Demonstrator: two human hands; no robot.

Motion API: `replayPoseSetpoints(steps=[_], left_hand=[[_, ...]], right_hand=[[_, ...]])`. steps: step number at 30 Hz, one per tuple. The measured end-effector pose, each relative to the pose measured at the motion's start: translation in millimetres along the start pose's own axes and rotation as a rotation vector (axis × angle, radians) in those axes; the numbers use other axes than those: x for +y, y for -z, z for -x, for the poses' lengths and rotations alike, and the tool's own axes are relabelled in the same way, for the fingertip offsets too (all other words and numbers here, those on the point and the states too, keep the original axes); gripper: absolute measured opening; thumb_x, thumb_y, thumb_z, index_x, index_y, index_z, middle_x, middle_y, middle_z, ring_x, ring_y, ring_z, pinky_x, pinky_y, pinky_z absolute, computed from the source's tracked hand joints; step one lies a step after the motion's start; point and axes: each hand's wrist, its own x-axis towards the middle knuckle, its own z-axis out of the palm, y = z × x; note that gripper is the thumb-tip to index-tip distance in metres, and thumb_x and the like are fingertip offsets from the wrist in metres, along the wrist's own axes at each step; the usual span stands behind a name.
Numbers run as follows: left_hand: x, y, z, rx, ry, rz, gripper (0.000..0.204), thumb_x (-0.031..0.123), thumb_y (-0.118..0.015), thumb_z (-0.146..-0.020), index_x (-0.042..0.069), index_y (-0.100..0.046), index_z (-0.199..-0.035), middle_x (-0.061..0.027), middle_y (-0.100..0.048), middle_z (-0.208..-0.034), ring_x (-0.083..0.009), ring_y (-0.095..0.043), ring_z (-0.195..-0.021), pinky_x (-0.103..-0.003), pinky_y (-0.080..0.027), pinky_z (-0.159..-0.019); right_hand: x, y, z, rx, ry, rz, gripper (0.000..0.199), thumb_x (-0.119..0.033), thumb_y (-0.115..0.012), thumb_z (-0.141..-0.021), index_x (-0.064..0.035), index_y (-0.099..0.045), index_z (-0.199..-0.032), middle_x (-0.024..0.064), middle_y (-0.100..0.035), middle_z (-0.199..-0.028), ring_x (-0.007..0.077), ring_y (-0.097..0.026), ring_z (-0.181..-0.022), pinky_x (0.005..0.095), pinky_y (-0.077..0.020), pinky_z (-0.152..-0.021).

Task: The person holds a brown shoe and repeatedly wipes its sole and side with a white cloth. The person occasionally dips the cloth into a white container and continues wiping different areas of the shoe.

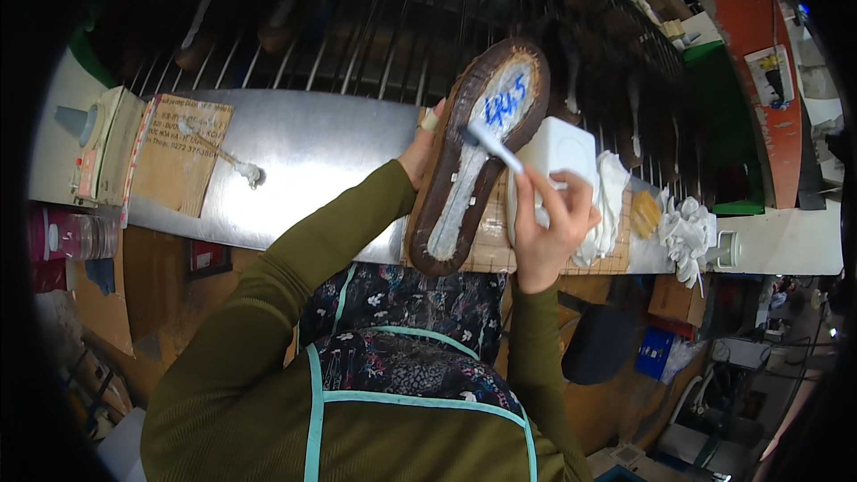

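A dark brown shoe [433,205] is held bottom up, its pale inner sole marked with blue handwriting near the wide end. My left hand [418,156] grips it along its left side, the fingers partly hidden behind it. My right hand [549,228] pinches a small brush with a white handle [496,146], like a toothbrush. The dark brush head rests against the pale middle strip of the sole. Just beyond my right hand stands a white plastic container [564,148]. A white cloth [610,201] lies beside it.
A metal worktop [295,161] carries a piece of cardboard [178,183] with a white-smeared stick at left. White gloves [685,236] and a yellowish lump [644,214] lie at right. A rack of metal rods [357,27] holding shoes runs along the back. Plastic bottles [85,237] stand far left.
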Motion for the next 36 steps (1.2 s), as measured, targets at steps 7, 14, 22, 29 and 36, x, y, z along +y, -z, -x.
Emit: replayPoseSetpoints(steps=[7,14,22,29,36], left_hand=[[3,-6,8,0.057,0.153,-0.044,0.090,0.078,-0.036,-0.083,0.009,-0.040,-0.141,-0.0142,-0.052,-0.135,-0.0217,-0.055,-0.119,-0.035,-0.047,-0.101],[-5,2,-7,0.000,0.075,0.020,0.094,0.080,-0.047,-0.076,0.010,-0.043,-0.139,-0.0121,-0.054,-0.132,-0.0214,-0.057,-0.117,-0.035,-0.049,-0.099],[8,-23,13,0.261,0.156,-0.021,0.094,0.081,-0.054,-0.070,0.008,-0.051,-0.130,-0.0120,-0.059,-0.123,-0.0221,-0.060,-0.108,-0.035,-0.052,-0.092],[7,-9,5,0.189,0.090,0.007,0.094,0.081,-0.054,-0.070,0.008,-0.051,-0.130,-0.0119,-0.059,-0.123,-0.0221,-0.059,-0.108,-0.035,-0.052,-0.093],[3,-3,5,0.189,0.084,0.036,0.094,0.082,-0.053,-0.071,0.008,-0.051,-0.130,-0.0118,-0.059,-0.123,-0.0222,-0.059,-0.108,-0.035,-0.052,-0.093]], right_hand=[[44,-34,-78,0.102,-0.047,0.077,0.011,-0.023,-0.076,-0.077,-0.0183,-0.075,-0.086,-0.0023,-0.056,-0.090,0.0113,-0.049,-0.061,0.0328,-0.0242,-0.072],[48,-33,-37,0.292,0.060,0.327,0.017,-0.021,-0.078,-0.074,-0.0199,-0.075,-0.090,-0.0008,-0.061,-0.095,0.0108,-0.054,-0.073,0.0325,-0.0253,-0.075],[32,47,35,-0.139,-0.186,-0.217,0.019,-0.016,-0.080,-0.072,-0.0132,-0.076,-0.090,-0.0021,-0.061,-0.088,0.0103,-0.052,-0.072,0.0313,-0.0251,-0.075],[84,88,79,-0.250,-0.298,0.275,0.010,-0.018,-0.076,-0.074,-0.0138,-0.073,-0.082,-0.0021,-0.058,-0.075,0.0156,-0.051,-0.064,0.0348,-0.0259,-0.071],[84,69,65,-0.326,-0.271,0.334,0.012,-0.023,-0.072,-0.080,-0.0111,-0.072,-0.081,0.0024,-0.062,-0.084,0.0230,-0.053,-0.085,0.0411,-0.0322,-0.080]])
